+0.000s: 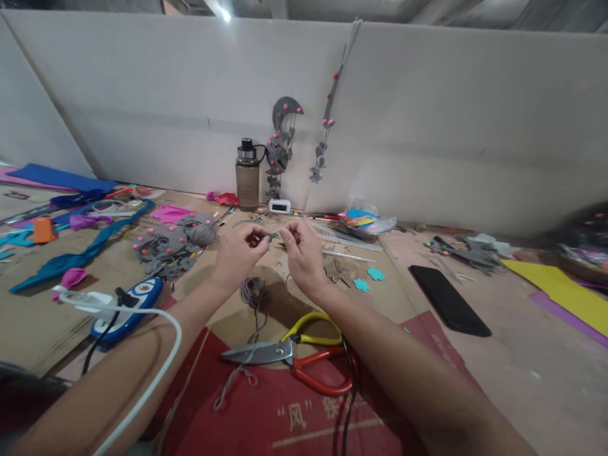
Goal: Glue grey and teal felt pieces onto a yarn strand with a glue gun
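Note:
My left hand (243, 252) and my right hand (301, 254) are raised close together over the cardboard, each closed in a pinch. Between their fingertips is a tiny dark greenish piece (272, 237) and what looks like a thin strand; both are too small to make out. Below them lies a small bundle of grey yarn (254, 291), its loose tail running towards me across the scissor blades. The scissors (280, 352), with one yellow and one red handle, rest on the red printed part of the cardboard. Two turquoise flower cut-outs (375, 273) lie right of my right hand.
A bottle (247, 183) and small white clock (279, 206) stand by the white partition (427, 114), where grey felt hangings (279, 152) hang. Grey felt pieces (166, 244) and a blue power strip (128, 313) lie left; a phone (449, 299) lies right. A white cable (164, 354) crosses my left forearm.

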A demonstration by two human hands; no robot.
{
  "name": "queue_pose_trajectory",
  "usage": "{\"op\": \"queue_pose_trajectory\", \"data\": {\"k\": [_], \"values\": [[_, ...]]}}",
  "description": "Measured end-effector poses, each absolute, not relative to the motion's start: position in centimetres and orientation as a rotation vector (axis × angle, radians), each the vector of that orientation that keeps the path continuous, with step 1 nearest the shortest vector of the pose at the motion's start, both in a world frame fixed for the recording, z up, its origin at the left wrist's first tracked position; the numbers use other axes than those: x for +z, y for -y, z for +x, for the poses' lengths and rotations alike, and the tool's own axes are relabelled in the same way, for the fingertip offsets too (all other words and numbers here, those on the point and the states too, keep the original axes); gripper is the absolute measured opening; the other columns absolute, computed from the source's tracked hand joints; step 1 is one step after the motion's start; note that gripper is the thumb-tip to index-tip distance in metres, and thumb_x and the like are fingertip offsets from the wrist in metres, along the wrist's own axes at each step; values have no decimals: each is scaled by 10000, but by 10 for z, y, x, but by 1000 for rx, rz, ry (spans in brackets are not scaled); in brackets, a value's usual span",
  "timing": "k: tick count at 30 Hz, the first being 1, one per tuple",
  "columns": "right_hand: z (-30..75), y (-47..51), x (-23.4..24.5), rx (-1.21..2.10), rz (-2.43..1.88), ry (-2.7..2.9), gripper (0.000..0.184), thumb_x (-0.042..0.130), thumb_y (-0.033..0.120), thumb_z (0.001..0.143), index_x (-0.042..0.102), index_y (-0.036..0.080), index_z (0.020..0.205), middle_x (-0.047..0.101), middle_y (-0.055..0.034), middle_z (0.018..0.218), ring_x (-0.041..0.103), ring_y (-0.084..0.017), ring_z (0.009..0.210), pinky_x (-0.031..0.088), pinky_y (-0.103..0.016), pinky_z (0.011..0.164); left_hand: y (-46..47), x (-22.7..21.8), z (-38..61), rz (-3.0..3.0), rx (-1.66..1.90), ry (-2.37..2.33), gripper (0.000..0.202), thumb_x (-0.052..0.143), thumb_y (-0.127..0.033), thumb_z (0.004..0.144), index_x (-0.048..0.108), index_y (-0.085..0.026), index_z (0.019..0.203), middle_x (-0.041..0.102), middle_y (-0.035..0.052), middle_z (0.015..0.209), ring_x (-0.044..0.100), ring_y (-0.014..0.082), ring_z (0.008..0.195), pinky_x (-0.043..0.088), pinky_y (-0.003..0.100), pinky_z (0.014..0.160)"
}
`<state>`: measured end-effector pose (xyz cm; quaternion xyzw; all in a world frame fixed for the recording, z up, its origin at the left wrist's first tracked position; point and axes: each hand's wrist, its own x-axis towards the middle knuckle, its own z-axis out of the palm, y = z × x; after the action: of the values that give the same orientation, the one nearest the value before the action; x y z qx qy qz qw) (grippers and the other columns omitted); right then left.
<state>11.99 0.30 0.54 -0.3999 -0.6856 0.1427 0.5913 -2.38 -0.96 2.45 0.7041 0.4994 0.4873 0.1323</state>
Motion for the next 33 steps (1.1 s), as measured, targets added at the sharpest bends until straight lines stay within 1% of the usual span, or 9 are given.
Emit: {"op": "queue_pose_trajectory", "data": {"k": [6,10,15,19,24,27,29,31,33], "values": [[118,-2,7,289,-949,1647,210,461,374,901,485,208,773,498,-5,768,448,-147,745,323,-280,684,10,25,-25,2221,1423,-1472,113,568,-209,747,669,-192,795,626,16,692,555,138,647,425,252,663],[118,-1,9,241,-965,1667,266,417,392,918,462,211,729,476,-1,729,432,-146,721,307,-282,665,11,27,-24,2261,1449,-1466,108,579,-182,716,675,-193,763,631,23,710,567,148,683,427,258,700],[117,0,10,238,-981,1724,403,360,434,937,397,210,604,428,11,613,388,-136,623,270,-281,603,10,27,-24,1880,1441,-1407,117,594,-268,745,661,-172,753,607,-2,596,538,117,522,420,234,536],[116,1,8,316,-991,1763,442,368,468,929,409,205,576,436,13,577,401,-132,595,272,-278,589,8,26,-24,1641,1481,-1318,187,626,-338,737,644,-154,767,603,-5,575,525,97,460,408,211,454],[114,0,5,408,-955,1751,342,440,429,905,499,200,657,500,13,638,438,-126,621,305,-265,603,8,26,-23,1597,1518,-1277,225,639,-352,733,631,-160,850,632,3,656,562,98,488,413,191,410],[113,1,4,466,-962,1649,153,515,359,870,535,209,848,462,47,615,403,-109,562,294,-251,567,10,27,-22,1627,1547,-1265,208,639,-336,736,625,-166,853,629,0,671,582,101,511,424,185,415],[113,2,4,476,-952,1600,172,556,325,842,533,220,977,407,70,585,369,-102,527,282,-246,547,11,27,-22,1668,1549,-1276,185,633,-324,743,628,-165,837,623,-3,650,590,103,521,440,188,439],[113,2,5,469,-929,1588,175,574,330,829,561,230,972,389,70,576,350,-99,515,277,-246,537,12,27,-22,1704,1552,-1279,167,629,-312,748,629,-164,823,623,-2,642,594,103,528,459,196,474],[113,3,6,479,-902,1576,136,577,351,826,598,231,886,419,57,586,353,-97,518,284,-247,532,13,28,-22,1728,1554,-1274,159,627,-308,750,629,-163,815,624,-1,641,591,100,522,469,203,496]]}}
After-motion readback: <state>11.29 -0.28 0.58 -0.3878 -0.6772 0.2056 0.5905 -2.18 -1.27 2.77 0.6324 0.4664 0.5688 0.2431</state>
